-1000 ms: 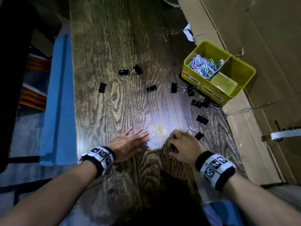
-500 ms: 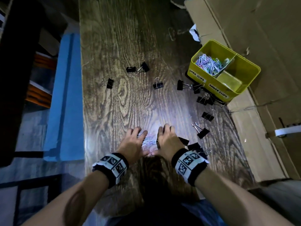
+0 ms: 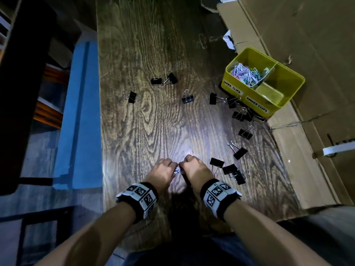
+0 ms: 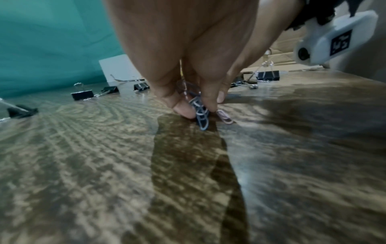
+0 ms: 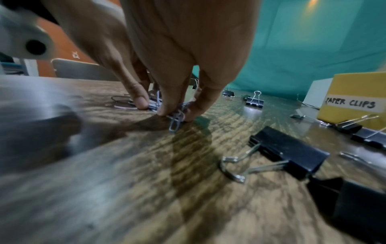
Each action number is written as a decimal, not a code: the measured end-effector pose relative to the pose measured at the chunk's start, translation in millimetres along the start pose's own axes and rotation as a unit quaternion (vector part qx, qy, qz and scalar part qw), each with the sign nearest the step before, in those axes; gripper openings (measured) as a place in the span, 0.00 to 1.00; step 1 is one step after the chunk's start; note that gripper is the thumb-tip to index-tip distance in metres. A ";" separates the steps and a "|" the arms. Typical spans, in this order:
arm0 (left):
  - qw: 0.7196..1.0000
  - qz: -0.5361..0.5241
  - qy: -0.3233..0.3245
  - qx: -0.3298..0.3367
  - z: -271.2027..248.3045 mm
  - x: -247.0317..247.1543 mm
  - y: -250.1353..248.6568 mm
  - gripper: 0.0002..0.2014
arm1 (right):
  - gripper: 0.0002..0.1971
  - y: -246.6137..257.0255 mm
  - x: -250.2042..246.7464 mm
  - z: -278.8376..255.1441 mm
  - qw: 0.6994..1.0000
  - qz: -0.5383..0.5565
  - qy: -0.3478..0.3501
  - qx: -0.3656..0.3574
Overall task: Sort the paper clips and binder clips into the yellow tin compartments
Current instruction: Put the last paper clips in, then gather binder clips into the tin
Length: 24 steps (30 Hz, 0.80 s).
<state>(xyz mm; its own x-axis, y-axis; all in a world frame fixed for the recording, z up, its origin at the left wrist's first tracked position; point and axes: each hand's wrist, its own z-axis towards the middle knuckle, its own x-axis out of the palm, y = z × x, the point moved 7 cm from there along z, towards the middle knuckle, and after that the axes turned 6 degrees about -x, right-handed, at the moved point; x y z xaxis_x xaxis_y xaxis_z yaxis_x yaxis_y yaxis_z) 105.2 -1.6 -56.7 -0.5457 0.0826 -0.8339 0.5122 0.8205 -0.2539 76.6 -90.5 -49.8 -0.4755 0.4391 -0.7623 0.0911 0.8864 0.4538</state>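
We see both hands, left hand [image 3: 163, 174] and right hand [image 3: 196, 169], pinching one paper clip bunch [image 3: 177, 169] between them; only the right wrist view reveals fingertips [image 5: 167, 109] gripping it.

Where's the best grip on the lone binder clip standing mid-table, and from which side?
Probably from above, pinching the black body of the binder clip across its two flat faces. It stands on its base with the wire handles up at the far side, apart from the others on the wooden table, so both faces look free; the loops would likely swivel.

Head camera looks steeply down over the table [image 3: 153, 54].
Both wrist cameras skim low, sharing the bunched clips [image 4: 201, 115].
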 end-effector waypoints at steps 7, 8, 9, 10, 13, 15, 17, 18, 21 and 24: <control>0.998 -0.037 0.034 -0.023 -1.6 -8.1 4.9 0.11 | 0.19 1.0 -4.5 0.1 0.997 -0.066 0.040 0.000; 0.999 -0.041 0.024 -0.018 -0.6 -8.9 5.0 0.11 | 0.17 -0.3 -5.5 1.0 0.998 -0.056 0.041 0.004; 0.999 -0.047 0.013 -0.012 -0.7 -10.7 4.8 0.10 | 0.15 -2.1 -6.2 1.9 0.998 -0.038 0.041 0.012; 0.998 -0.053 0.005 -0.012 0.2 -11.3 6.3 0.10 | 0.13 -5.0 -7.4 2.2 0.999 -0.018 0.042 0.022; 0.997 -0.077 -0.005 -0.008 2.3 -17.0 10.8 0.07 | 0.07 -17.7 -12.5 2.6 0.997 0.061 0.010 0.048; 0.993 -0.120 -0.003 -0.022 6.0 -20.5 17.3 0.08 | 0.08 -27.6 -18.0 3.5 0.990 0.119 -0.019 0.070; 0.978 -0.199 0.006 -0.067 12.1 -22.5 30.4 0.10 | 0.07 -41.9 -22.1 6.2 0.978 0.173 -0.042 0.106; 0.967 -0.235 0.016 -0.094 16.1 -22.5 38.0 0.12 | 0.05 -48.9 -25.6 8.3 0.969 0.206 -0.056 0.122; 0.920 -0.367 0.039 -0.131 28.1 -26.4 47.5 0.12 | 0.04 -66.4 -44.6 10.7 0.945 0.284 -0.104 0.126; 0.865 -0.481 0.052 -0.133 45.2 -50.0 40.8 0.11 | 0.07 -79.5 -86.4 1.3 0.914 0.354 -0.162 0.116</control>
<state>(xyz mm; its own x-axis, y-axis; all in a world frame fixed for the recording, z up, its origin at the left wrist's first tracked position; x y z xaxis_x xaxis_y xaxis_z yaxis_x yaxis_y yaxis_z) 183.3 2.2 -47.5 -0.6988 -0.6711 -0.2476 -0.3755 0.6388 -0.6715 111.6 -198.7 -20.6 0.0556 0.9014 -0.4294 0.4769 0.3538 0.8046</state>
